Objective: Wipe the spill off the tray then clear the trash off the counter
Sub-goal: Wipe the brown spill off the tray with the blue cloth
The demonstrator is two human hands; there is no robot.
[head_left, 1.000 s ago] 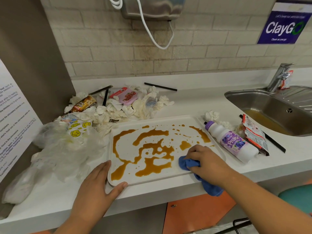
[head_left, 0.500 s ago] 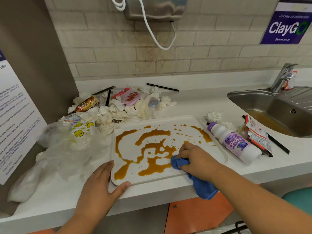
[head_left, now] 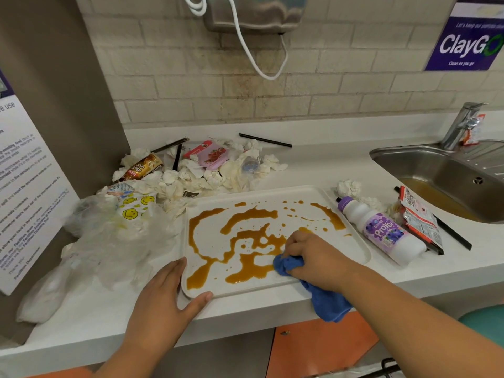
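**A:** What are our hands doing?

**B:** Our right hand (head_left: 313, 257) bunches a soft, limp blue cloth (head_left: 287, 264). Its tail droops over the front edge of the counter (head_left: 300, 165). Our left hand (head_left: 163, 304), fingers straight, braces the front-left corner of the tray (head_left: 218, 244), which is probably light and slippery.

**A:** And the spill?

**B:** The brown spill (head_left: 251, 216) touches the cloth's left side and spreads to the tray's far edge.

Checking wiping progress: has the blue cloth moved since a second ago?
Yes. The blue cloth, in the right hand, slid left along the tray into the brown spill.
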